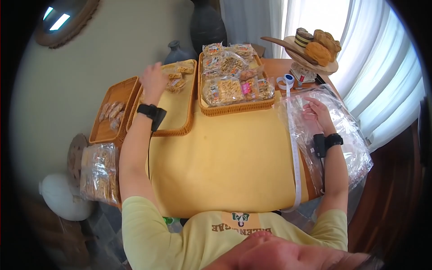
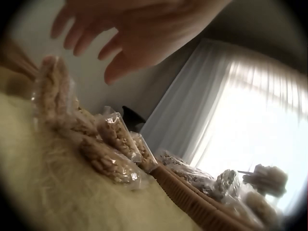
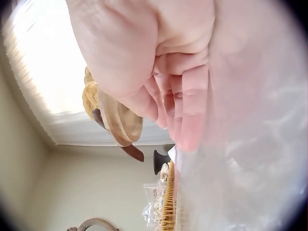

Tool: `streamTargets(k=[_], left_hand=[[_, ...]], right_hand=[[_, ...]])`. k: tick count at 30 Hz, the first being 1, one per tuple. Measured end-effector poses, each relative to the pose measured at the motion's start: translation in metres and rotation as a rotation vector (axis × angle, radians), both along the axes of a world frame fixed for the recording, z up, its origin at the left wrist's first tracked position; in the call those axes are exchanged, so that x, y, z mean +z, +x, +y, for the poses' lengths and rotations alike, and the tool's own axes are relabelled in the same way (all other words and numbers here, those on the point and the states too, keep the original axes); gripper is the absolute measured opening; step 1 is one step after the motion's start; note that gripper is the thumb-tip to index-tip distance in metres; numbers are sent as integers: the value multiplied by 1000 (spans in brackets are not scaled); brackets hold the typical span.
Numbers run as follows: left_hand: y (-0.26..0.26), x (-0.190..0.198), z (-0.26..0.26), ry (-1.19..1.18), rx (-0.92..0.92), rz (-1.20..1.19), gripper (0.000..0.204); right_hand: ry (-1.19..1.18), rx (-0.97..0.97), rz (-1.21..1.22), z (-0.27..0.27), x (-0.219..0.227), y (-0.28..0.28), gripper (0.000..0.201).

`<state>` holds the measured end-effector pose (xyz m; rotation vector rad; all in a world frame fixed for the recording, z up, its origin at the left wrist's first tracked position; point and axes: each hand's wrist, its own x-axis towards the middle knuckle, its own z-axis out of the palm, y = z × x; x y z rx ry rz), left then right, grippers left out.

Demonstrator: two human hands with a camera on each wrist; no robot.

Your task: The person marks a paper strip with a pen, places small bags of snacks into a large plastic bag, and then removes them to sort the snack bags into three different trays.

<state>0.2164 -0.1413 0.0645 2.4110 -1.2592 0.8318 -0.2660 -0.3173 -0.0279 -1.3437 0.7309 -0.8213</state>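
Note:
My left hand is over the left part of the middle wicker basket. In the left wrist view this hand has its fingers spread and holds nothing, above several wrapped snack packets. Packets also lie toward that basket's far end in the head view. My right hand is at the clear plastic bags on the table's right side. Seen from the right wrist, its fingers are loosely bent beside the clear plastic, with no grip visible; exact contact is unclear.
A fuller basket of packets stands right of the middle one; a smaller basket is at left. Stacked packets sit nearer the body. A measuring tape runs down the mat. Tape roll and bread board are at back right.

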Motion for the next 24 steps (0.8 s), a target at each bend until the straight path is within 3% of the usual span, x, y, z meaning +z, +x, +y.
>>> streamTargets(k=[2,4,6,8,12,14,15,16,18,20,22,24], left_hand=[[-29,3,-28,30,-426,69,55],[-76,1,-44,153,-605,324,62],[-102,2,-59,427,-624,513,75],[-107,-16,-76,459,-704,360,76],[-129,-1,-65,582,-555,257,64],[-130,-6,-61,360,-643,139,52],[-126,-3,-60,305,-736,214,46],[-121,0,-58,309,-743,216,46],[-113,30,-39,326,-683,486,43],[-77,37,-28,90,-650,583,40],[-28,38,-24,9,-402,570,36],[10,36,-9,-15,-256,844,33]], right_hand=[[-10,-10,4,2,0,1,28],[-18,-18,-26,0,-3,0,26],[-43,-37,-5,-1,-6,-1,27],[-77,-37,9,-2,-4,-1,27],[-63,-54,15,3,2,2,27],[-45,-48,-14,5,2,0,27],[-41,-50,-13,5,0,0,27],[-44,-45,-28,4,-1,0,27],[-43,-62,-45,4,-2,-3,27],[-62,-48,-37,5,-2,-1,27],[-56,-63,-29,4,-3,-1,27],[-56,-48,-41,2,-4,-1,26]])
